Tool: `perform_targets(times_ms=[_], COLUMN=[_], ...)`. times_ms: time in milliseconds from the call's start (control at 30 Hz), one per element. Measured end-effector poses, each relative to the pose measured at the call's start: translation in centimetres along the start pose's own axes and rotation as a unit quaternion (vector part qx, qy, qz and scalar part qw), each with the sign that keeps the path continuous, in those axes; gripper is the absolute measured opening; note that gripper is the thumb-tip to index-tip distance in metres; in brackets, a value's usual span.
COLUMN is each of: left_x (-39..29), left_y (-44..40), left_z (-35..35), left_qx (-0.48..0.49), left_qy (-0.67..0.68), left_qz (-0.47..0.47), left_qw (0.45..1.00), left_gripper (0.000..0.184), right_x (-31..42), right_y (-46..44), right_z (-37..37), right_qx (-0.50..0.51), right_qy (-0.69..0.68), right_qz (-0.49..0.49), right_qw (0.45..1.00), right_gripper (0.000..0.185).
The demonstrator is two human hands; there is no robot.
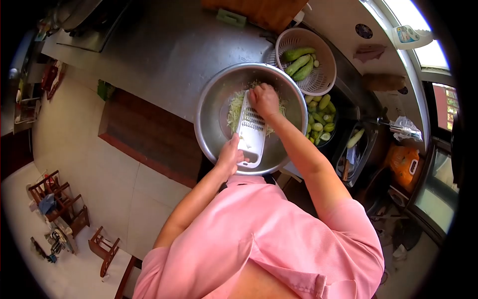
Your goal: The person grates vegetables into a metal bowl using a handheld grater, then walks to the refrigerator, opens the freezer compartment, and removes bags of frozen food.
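Observation:
A white grater (253,133) slants inside a large metal basin (211,115), its rows of holes facing up. My left hand (230,156) is closed around the grater's lower end, by the handle slot. Up at the far end, my right hand (264,102) presses on the grating face with curled fingers; whatever they hold is hidden beneath them. Pale green vegetable shreds (234,113) lie in the basin around the grater's upper half.
Beyond the basin stands a pale plastic basket (326,60) with several long green cucumbers (298,65). To its right, cut green pieces (321,119) fill a dark container. A sink (369,144) holds a cucumber (355,138) and a knife (348,164). A wooden board (259,11) is at the back.

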State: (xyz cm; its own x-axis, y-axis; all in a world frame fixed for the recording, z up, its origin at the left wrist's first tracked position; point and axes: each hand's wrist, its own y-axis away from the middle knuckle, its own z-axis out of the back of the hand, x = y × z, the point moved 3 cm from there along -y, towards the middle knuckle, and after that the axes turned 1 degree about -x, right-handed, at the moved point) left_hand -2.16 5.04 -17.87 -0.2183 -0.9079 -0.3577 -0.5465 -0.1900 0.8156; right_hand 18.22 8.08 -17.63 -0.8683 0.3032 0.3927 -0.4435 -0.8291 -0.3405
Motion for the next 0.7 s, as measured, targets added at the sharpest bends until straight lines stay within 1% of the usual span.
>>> perform_targets(times_ms=[33,100,133,167,200,267,300,333,400,433,467,533,567,600,667,700], left_x=[0.1,0.1,0.3,0.1,-0.1,-0.1,0.0,0.2,-0.4,0.2,-0.1,0.0,0.3,0.4,0.0,-0.5], left_y=[0.1,-0.4,-0.8,-0.7,-0.5,0.0,-0.3,-0.1,-0.1,-0.9,-1.2,-1.1,-1.1,-1.0,-0.7,-0.1], left_z=[0.2,0.0,-0.2,-0.5,-0.5,-0.4,-0.3,-0.5,-0.7,0.1,0.0,0.0,0.1,0.2,0.0,-0.4], left_qx=[0.002,0.008,-0.004,-0.019,-0.021,-0.015,-0.019,-0.02,-0.066,0.0,0.005,-0.001,0.021,0.019,-0.017,-0.039], left_qy=[0.006,0.016,0.0,-0.017,-0.015,0.021,0.02,0.016,0.006,0.012,0.015,-0.008,-0.012,-0.015,0.007,0.008], left_qz=[0.01,0.017,-0.011,-0.039,-0.038,-0.002,-0.009,-0.008,-0.011,-0.01,-0.013,-0.004,-0.036,-0.032,-0.011,-0.005], left_qw=[1.0,1.0,1.0,0.999,0.999,1.0,1.0,1.0,0.998,1.0,1.0,1.0,0.999,0.999,1.0,0.999], left_gripper=[0.044,0.044,0.043,0.043,0.043,0.042,0.043,0.043,0.043,0.043,0.043,0.042,0.044,0.044,0.045,0.046], right_x=[0.2,2.6,4.3,5.4,6.0,3.1,2.0,1.9,1.7,2.9,4.6,6.8,5.4,4.0,2.3,2.4], right_y=[0.6,3.4,5.5,6.3,6.8,3.5,1.8,2.0,1.2,3.1,4.8,6.1,5.5,4.1,0.6,0.7], right_z=[0.2,1.7,2.4,2.7,2.9,1.0,0.2,0.4,0.6,0.8,1.9,3.4,2.5,1.7,1.2,1.2], right_qx=[-0.002,0.072,0.067,0.075,0.081,0.048,0.026,0.024,0.038,0.063,0.063,0.09,0.088,0.043,0.016,0.013], right_qy=[0.001,-0.051,-0.113,-0.13,-0.149,-0.086,-0.061,-0.061,-0.057,-0.051,-0.082,-0.123,-0.051,-0.047,-0.011,-0.012], right_qz=[0.001,0.02,0.038,0.071,0.1,0.022,0.016,0.012,0.011,0.018,0.074,0.13,0.117,0.071,0.045,0.044], right_qw=[1.0,0.996,0.991,0.986,0.98,0.995,0.998,0.998,0.998,0.997,0.992,0.98,0.988,0.995,0.999,0.999], right_gripper=[0.015,0.018,0.017,0.017,0.017,0.018,0.018,0.018,0.018,0.016,0.016,0.017,0.018,0.019,0.022,0.022])
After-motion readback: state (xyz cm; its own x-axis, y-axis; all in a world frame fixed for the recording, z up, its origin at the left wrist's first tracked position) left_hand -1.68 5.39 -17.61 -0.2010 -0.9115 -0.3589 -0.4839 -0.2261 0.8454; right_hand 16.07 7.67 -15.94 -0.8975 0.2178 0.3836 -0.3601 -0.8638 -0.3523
